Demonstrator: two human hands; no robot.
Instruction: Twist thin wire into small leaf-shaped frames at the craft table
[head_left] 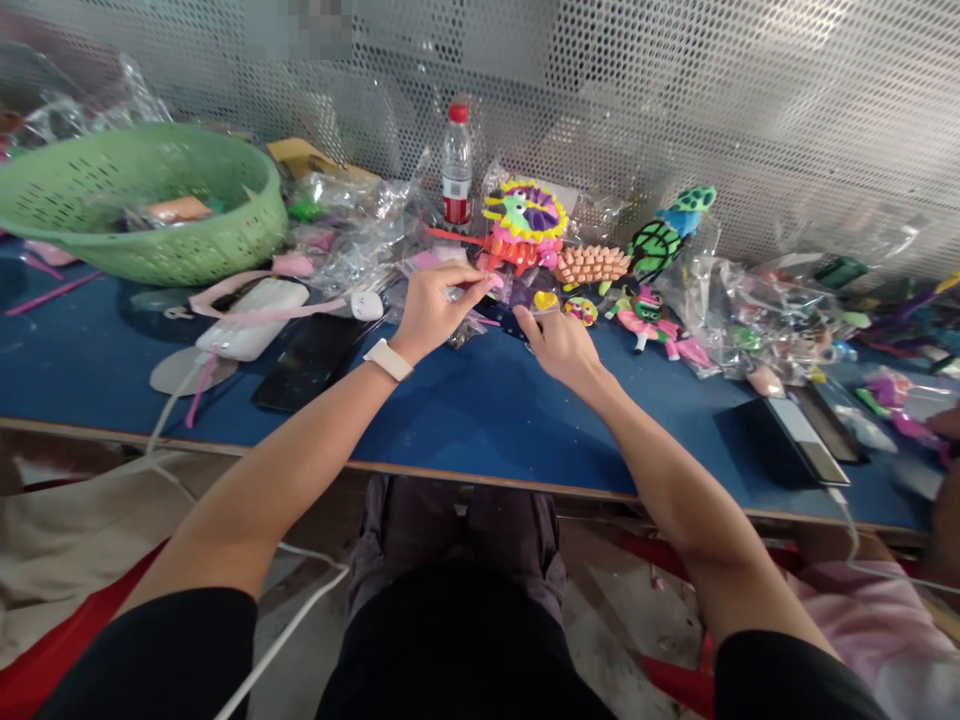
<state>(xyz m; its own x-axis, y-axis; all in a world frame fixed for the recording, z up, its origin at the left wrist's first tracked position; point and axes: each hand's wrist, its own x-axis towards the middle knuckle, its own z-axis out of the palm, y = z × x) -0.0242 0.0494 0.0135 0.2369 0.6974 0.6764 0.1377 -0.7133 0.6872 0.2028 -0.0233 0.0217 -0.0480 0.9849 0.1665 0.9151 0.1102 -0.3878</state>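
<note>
My left hand (442, 308), with a pale watch band on the wrist, is closed in a pinch on a small pink piece of what looks like modelling clay (493, 281). Close by on the right, my right hand (564, 346) is closed around a dark flat tool (511, 320), its thumb on top; most of the tool is hidden and its kind is unclear. Just behind both hands stands a colourful clay creature (523, 225) with a yellow-edged purple back and a red-orange lower part. A small yellow piece (546, 300) lies beyond my right hand.
A green basket (187, 240), white power bank (255, 318) and black phone (311, 362) are left. A red-capped bottle (457, 165) stands behind. Rightward are a brown spiky figure (592, 265), a turtle figure (664, 240), plastic bags (750, 310) and a cabled device (791, 440). People sit both sides.
</note>
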